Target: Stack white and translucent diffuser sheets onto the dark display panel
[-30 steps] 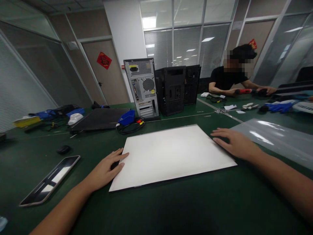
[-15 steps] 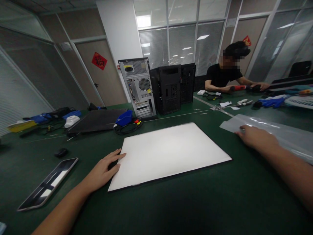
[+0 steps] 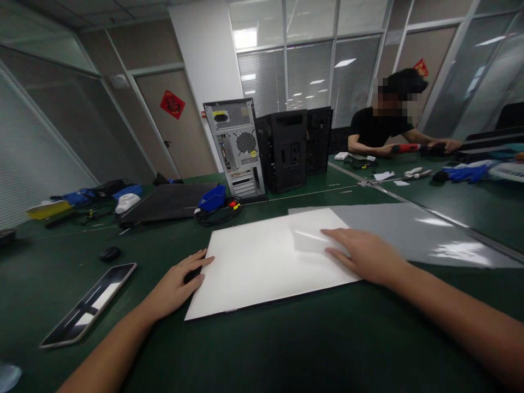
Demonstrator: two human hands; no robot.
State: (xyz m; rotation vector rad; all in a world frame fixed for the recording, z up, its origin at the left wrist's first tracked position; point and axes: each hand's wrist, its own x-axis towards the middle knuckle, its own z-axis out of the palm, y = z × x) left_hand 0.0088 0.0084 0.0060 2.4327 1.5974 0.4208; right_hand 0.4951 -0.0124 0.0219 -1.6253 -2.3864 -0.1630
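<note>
A white rectangular panel lies flat on the green table in front of me. My left hand rests at the panel's left edge, fingers curled lightly against it. My right hand lies flat, fingers stretched out, on a translucent grey sheet. The sheet's left end overlaps the panel's right part, and the rest of it trails off to the right across the table.
A glossy black strip lies at the front left, a small black mouse behind it. Three computer towers stand at the back, with a blue tool and cables and a dark panel. Another person works at the far right.
My right hand left the panel's right edge, reached the grey sheet on the right and has slid it leftward over the panel. The left hand stayed in place.
</note>
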